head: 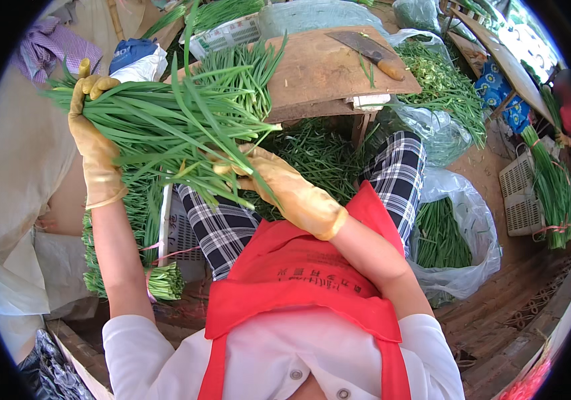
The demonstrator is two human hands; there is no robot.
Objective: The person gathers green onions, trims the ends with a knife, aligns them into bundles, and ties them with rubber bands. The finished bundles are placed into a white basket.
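My left hand, in a yellow rubber glove, is shut around a large bunch of garlic chives and holds it raised, its pale cut ends pointing right. Among the loose lower leaves of that bunch are the fingers of my right hand, gloved the same way. Leaves cross over these fingertips, so their grip is partly hidden. Behind the raised bunch, another pile of chives lies on a small wooden table. A broad knife with a wooden handle rests on the tabletop.
Dark loose leaves cover the ground under the table. To the left, tied chive bundles fill a crate. On the right stand a plastic bag of chives, a bag of trimmings and a pale crate. Another person is at far right.
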